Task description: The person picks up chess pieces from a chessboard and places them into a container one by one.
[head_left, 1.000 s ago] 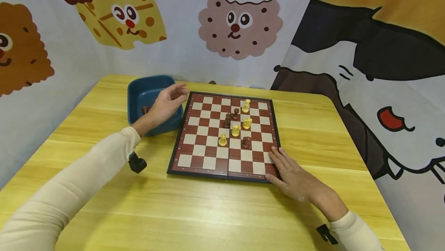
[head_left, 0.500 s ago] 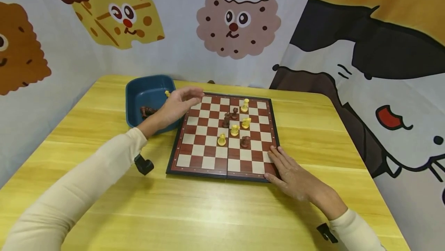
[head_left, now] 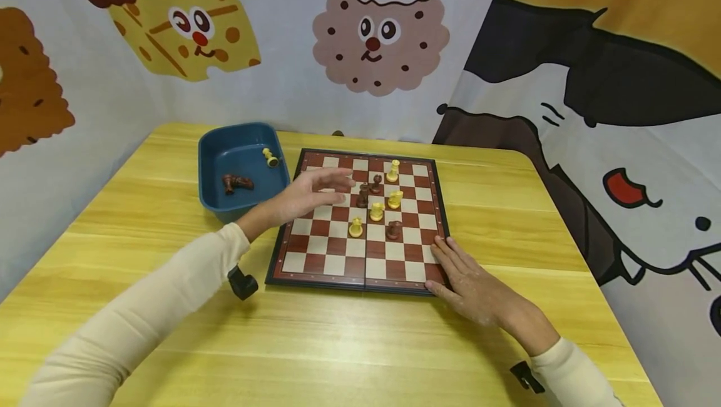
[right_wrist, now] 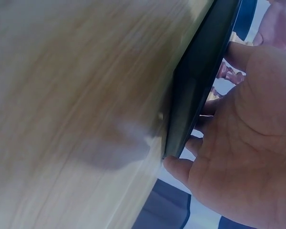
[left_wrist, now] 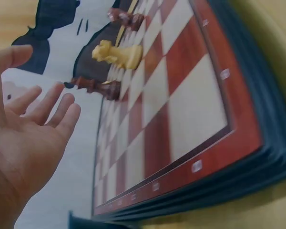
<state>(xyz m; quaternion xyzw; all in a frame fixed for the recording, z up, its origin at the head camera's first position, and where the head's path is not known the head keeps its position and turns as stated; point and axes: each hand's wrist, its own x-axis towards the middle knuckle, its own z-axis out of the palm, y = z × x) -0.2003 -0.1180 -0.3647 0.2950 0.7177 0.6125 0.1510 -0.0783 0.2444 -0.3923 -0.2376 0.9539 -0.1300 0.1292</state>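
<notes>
My left hand [head_left: 304, 199] hovers over the left half of the red-and-white chessboard [head_left: 335, 264], fingers spread and holding nothing. Just beyond its fingertips stands a tall dark brown chess piece [head_left: 363, 196]; in the left wrist view, a brown piece [left_wrist: 99, 88] and a yellow piece [left_wrist: 120, 54] stand near the fingers. My right hand [head_left: 477, 288] rests on the board's front right corner with straight fingers; the right wrist view shows it along the board's dark edge [right_wrist: 195, 81]. Other pieces around mid-board include a yellow knight [head_left: 395, 200], a brown knight [head_left: 393, 230] and a yellow piece [head_left: 355, 227].
A blue bin [head_left: 209, 159] stands left of the board. Inside it lie brown pieces [head_left: 238, 183] and a yellow pawn [head_left: 270, 157]. Farther back on the board is another yellow piece [head_left: 392, 171]. A printed cloth [head_left: 281, 100] hangs behind the wooden table [head_left: 315, 344].
My left hand has moved right from above the bin to over the board, uncovering the pieces in the bin. The right hand stays on the corner, and the board's pieces have not moved.
</notes>
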